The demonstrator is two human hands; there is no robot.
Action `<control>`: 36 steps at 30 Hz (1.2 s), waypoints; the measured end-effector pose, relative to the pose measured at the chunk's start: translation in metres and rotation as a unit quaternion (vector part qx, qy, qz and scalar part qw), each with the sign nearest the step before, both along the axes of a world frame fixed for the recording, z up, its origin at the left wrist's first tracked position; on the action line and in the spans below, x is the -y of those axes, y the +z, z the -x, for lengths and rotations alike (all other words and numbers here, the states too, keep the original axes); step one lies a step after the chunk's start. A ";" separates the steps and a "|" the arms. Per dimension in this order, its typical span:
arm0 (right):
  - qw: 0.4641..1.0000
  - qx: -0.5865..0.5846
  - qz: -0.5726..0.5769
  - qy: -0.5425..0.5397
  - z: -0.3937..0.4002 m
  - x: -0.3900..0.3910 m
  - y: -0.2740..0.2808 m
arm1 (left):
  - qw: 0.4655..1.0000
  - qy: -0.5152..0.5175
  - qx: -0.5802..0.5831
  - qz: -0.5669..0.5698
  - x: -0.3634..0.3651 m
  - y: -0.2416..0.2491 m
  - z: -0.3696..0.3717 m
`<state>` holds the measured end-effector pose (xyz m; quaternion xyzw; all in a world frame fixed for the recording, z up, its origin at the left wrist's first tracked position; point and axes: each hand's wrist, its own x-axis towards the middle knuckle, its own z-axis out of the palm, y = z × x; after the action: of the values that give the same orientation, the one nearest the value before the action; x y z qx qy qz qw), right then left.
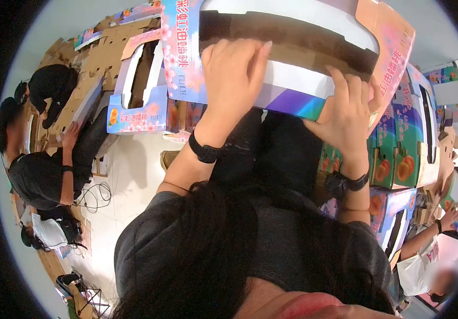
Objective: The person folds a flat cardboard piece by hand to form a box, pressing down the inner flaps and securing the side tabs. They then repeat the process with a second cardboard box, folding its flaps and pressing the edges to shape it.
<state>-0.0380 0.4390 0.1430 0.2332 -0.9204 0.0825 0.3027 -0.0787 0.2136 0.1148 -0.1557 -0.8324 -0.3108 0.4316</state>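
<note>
"What can't I make out from here?"

"The top of your blue, pink and purple printed cardboard box, at the upper middle of the frame, is cut off by the edge. Your own hands cover parts of its near side, and its brown interior is dim."

"And my hands?"

"They're apart. Your left hand bends its fingers over the near edge of the long opening; your right hand lies across the near right corner, thumb outside. Their undersides are hidden, so I can't say whether either clamps the board."

"What about the surfaces?"

"You have smooth white card along the rounded opening, and glossy blossom print on the left panel. A smaller blue-and-pink cardboard box with a white-edged slot stands at upper left; green peach-printed cardboard boxes are stacked at right. The person in a white shirt, lower right, is warped by the lens."
</note>
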 end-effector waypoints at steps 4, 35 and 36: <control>1.000 -0.018 0.002 -0.004 0.001 -0.001 -0.002 | 0.983 -0.139 -0.103 -0.067 0.025 0.006 -0.005; 0.999 -0.050 0.021 -0.004 0.011 -0.021 -0.010 | 0.654 -0.340 0.257 -0.626 -0.007 -0.059 -0.054; 0.999 -0.050 0.021 -0.007 0.010 -0.020 -0.010 | 0.666 -0.340 0.258 -0.612 -0.007 -0.063 -0.053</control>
<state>-0.0479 0.4594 0.1335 0.2243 -0.9038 0.0876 0.3537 -0.0253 0.2209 0.0514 -0.0418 -0.4226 -0.9032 0.0623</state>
